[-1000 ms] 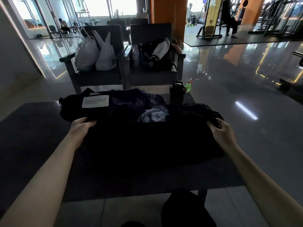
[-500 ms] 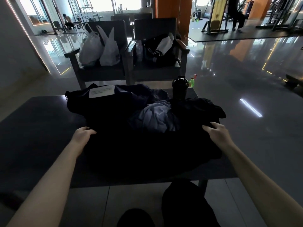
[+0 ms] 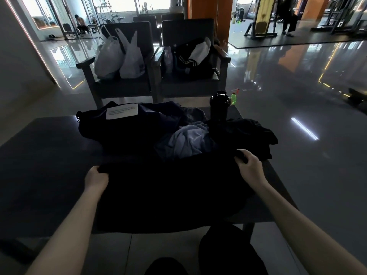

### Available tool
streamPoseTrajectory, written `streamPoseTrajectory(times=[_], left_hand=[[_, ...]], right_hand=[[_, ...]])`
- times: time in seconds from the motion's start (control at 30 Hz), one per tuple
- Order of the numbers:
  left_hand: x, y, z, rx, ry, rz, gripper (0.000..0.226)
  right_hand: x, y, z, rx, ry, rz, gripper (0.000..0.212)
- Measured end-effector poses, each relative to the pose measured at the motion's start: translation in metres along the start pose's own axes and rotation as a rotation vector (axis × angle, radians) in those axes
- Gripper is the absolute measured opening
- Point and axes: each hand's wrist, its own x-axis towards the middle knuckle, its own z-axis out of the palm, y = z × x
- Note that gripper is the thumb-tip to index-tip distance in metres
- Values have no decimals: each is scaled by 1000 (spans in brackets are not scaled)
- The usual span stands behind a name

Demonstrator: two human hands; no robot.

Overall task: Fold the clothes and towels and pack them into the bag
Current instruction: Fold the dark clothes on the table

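Observation:
A black garment [image 3: 170, 193] lies spread over the near part of the dark table [image 3: 43, 155], its lower edge hanging off the front. My left hand [image 3: 96, 178] grips its far left corner, and my right hand [image 3: 248, 165] grips its far right corner. Behind it lie a crumpled pale blue cloth [image 3: 188, 139], another dark garment [image 3: 246, 133] at the right, and a dark bag [image 3: 119, 120] with a white label at the back left.
A black shaker bottle [image 3: 219, 106] stands at the table's far edge, a green bottle [image 3: 233, 98] behind it. Two armchairs stand beyond: the left holds white plastic bags [image 3: 119, 56], the right a dark bag [image 3: 190, 58]. Glossy floor lies to the right.
Both hands have pulled the garment's far edge toward me, uncovering more of the pale blue cloth. The fingers have curled tighter round the corners.

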Motion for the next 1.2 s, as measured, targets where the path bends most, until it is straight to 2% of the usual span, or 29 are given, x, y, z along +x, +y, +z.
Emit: streamPoseTrajectory(times=[0.1,0.27,0.33,0.4,0.47,0.53,0.67,0.73,0.87,0.93,1.0,1.1,1.2], left_hand=[[5,-4,9,19,5,-63,44],[0,-6,25,109,-171,-150,60],[1,-8,28,107,-116,-128,48],[5,-6,27,30,21,-88,34],[11,-1,24,0,127,-43,31],[15,4,20,33,141,-5,33],[17,-3,25,184,-17,-80,61],[3,-12,32,320,-27,-64,72],[-36,-32,40,523,25,54,71],[-44,-40,36,474,19,-18,71],[-48,-41,26,287,-83,-143,72],[-51,-38,8,164,-198,-193,62],[-50,-37,-5,81,-229,-220,68]], right_hand=[[1,0,8,-18,34,-10,27],[-1,8,19,-28,-10,151,48],[0,10,19,-40,3,153,46],[2,7,19,-46,56,98,42],[6,2,21,-50,105,43,41],[9,-4,25,-66,101,30,42],[6,-1,29,-101,-12,167,60],[-2,9,27,-91,-24,193,64],[-20,24,14,50,-137,237,51],[-25,25,7,98,-200,241,50],[-26,23,4,90,-197,237,50],[-30,20,4,77,-173,271,49],[-37,20,1,85,-224,332,51]])
